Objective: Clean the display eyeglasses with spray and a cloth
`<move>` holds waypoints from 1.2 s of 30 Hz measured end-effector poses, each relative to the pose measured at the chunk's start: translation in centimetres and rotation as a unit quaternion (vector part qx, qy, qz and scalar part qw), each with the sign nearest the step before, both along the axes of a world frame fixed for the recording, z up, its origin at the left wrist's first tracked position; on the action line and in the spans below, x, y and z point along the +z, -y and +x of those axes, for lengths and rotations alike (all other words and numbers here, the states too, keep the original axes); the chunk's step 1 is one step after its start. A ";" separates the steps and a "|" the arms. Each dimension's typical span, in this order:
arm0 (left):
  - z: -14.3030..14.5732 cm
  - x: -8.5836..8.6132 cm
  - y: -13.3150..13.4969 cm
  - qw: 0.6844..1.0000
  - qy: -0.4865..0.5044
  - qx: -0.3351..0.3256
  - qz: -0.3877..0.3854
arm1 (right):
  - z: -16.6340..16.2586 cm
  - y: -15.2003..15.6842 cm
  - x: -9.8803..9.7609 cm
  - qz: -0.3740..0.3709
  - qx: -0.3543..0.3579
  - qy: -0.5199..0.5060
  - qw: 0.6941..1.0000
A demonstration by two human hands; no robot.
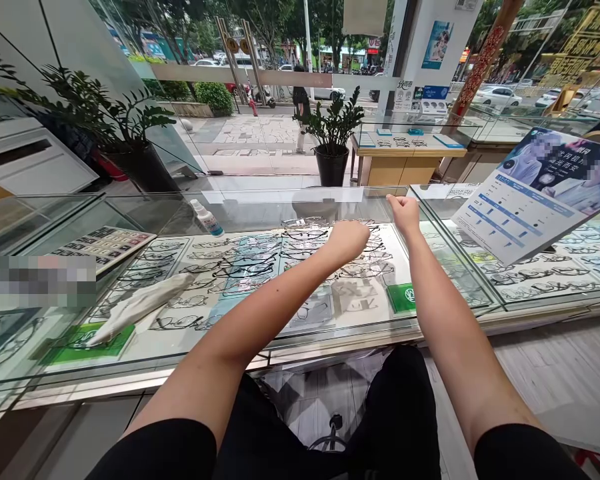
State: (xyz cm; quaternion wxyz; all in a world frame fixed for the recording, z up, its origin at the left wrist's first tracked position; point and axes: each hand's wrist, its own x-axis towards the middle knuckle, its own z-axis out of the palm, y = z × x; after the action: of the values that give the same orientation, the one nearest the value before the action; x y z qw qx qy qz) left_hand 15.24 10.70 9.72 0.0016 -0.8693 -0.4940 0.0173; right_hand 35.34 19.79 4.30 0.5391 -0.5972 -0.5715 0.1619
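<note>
Left grip: clenched, fingers curled in; palm side hidden, so I can't tell if anything thin is inside.
Right grip: curled too, thumb side toward the left grip, set apart from it near the far edge; I see nothing held, contents can't be confirmed.
Eyeglasses: nearest things to my left grip, in rows under the glass, just beside and below it in view; contact unlikely with the pane between.
Eyeglasses, handling: light, I'd judge; thin rims and temples, springy but easy to bend, lenses slick and scratch-prone.
Eyeglasses, hold: bridge or temple hinges, light pinch, off the lenses.
Glass surface: hard, rigid, likely slippery; both grips over it, touch unclear.
Green card: beside my right forearm, flat; looks stiff.
White cloth: off left, bunched long; soft, limp, take anywhere.
Spray bottle: far left side, looks light; hold round the body.
Printed board: right, angled up; likely stiff, hold by edges.
Potted plant: beyond the surface, well clear.
</note>
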 end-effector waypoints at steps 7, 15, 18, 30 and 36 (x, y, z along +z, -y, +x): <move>-0.3 -0.9 -0.7 1.000 0.010 0.000 0.008 | 0.1 -0.2 0.0 -0.011 0.011 0.005 1.000; -0.5 1.6 0.4 0.999 0.030 0.006 -0.017 | 0.1 -0.2 0.0 -0.012 0.017 -0.010 1.000; -1.8 5.2 2.2 0.994 0.111 -0.014 -0.006 | 0.1 -0.5 -0.2 -0.016 0.018 -0.017 1.000; -15.3 5.0 1.1 0.804 0.589 0.044 -0.061 | 0.3 -0.9 -0.8 -0.018 0.010 -0.018 1.000; -18.8 -0.5 -0.8 0.760 0.643 0.081 -0.057 | 0.3 -0.5 -0.5 -0.032 -0.015 0.010 0.999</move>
State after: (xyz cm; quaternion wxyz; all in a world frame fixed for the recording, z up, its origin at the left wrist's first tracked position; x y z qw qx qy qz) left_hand -3.52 11.53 9.20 -0.3676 -0.6314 -0.4458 -0.5172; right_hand 35.61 20.32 3.84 0.5159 -0.6242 -0.5628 0.1661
